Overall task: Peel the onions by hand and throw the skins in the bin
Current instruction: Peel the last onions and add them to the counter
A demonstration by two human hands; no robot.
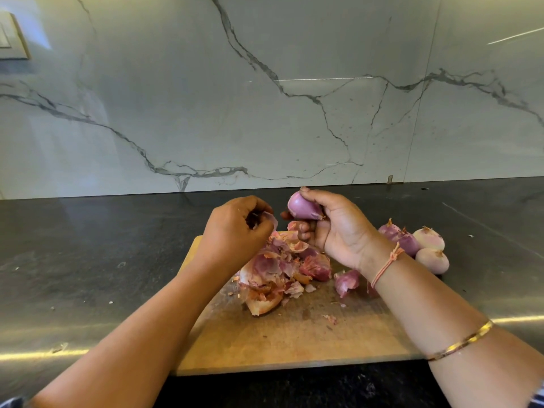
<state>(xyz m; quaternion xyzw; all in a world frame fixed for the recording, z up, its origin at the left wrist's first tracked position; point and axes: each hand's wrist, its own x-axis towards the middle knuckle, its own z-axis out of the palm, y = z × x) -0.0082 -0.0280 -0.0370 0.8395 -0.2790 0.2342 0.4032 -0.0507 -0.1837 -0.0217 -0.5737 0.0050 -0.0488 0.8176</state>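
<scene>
- Above the cutting board (pixel 294 343), the right hand (pixel 335 231) curls its fingers round an onion (pixel 303 208).
- The left hand (pixel 238 228), just beside it, pinches a skin scrap (pixel 270 217) in its fingers.

Wall: pale glossy marble-look panels (pixel 294 54), rising straight behind the bench and filling the upper half of view.
Veins: dark grey veins (pixel 253 63) branch diagonally from top centre down to the right; another runs low on the left.
Seam: thin vertical joint (pixel 424 89) between panels, right of centre.
Switch plate: pale switch plate (pixel 11 36) at far upper left, blurred, cut by the frame edge.
Bench: dark grey mottled bench (pixel 88 245), full width, meeting the wall in a straight line.
Front edge: black speckled strip (pixel 294 390) nearest the camera.
Light: white streak (pixel 515 35) reflected on the wall, top right; warm yellow glare band (pixel 73 353) along the bench front.
</scene>
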